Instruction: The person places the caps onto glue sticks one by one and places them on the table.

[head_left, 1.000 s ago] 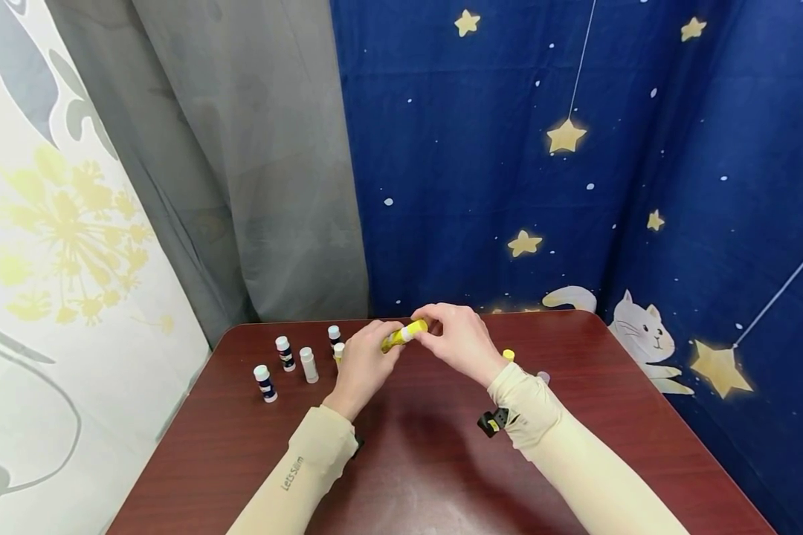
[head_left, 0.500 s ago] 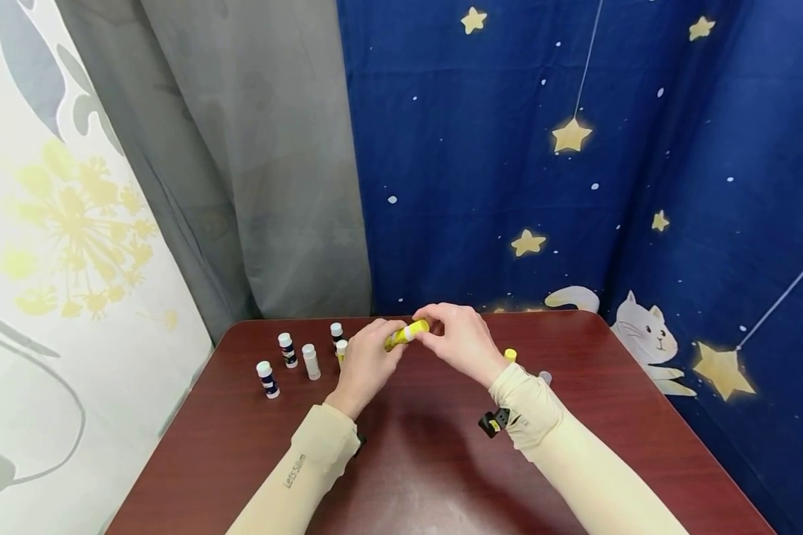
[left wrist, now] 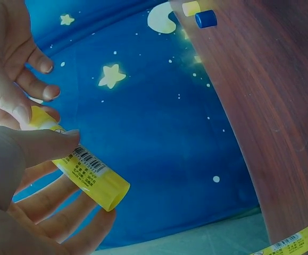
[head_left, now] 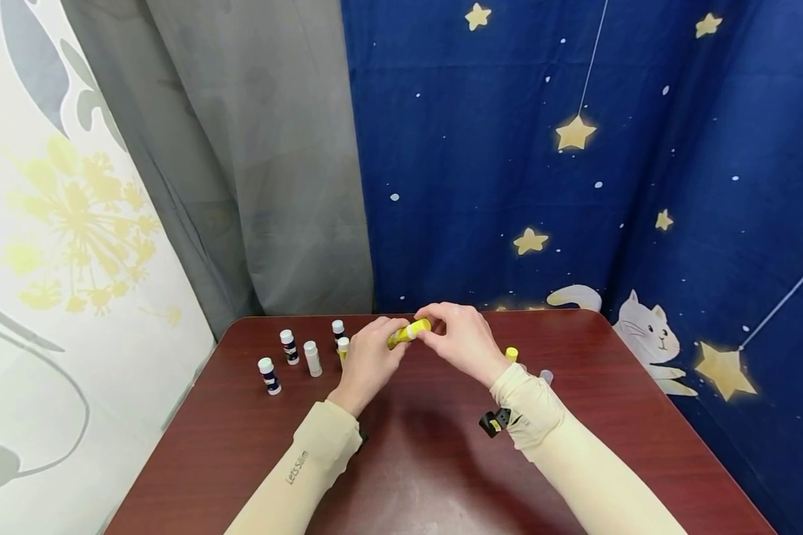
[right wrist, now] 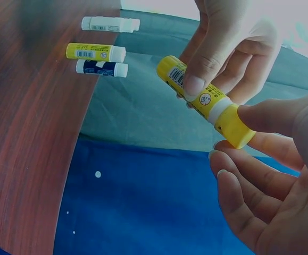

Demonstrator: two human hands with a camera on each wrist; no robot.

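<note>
In the head view, the yellow stick point(head_left: 403, 336) is up off the desk point(head_left: 241, 446), tilted between both hands. The left hand point(head_left: 369, 358) grips its body; the right hand point(head_left: 460, 338) meets its other end. Left of the left hand stand a yellow tube point(head_left: 344, 357), a white tube point(head_left: 313, 360) and dark tubes point(head_left: 270, 377).

In the left wrist view, the left thumb lies across the label point(left wrist: 87, 164), fingers beneath. The stick looks like light, stiff plastic, hardly fragile; its smooth wall could roll, so mid-body seems the surest hold.

In the right wrist view, the right thumb and forefinger pinch the cap point(right wrist: 235, 127), past the white collar point(right wrist: 218, 110), its other fingers loose. That end probably suits fingertips. Whatever the stick and tubes contain is hidden.
</note>
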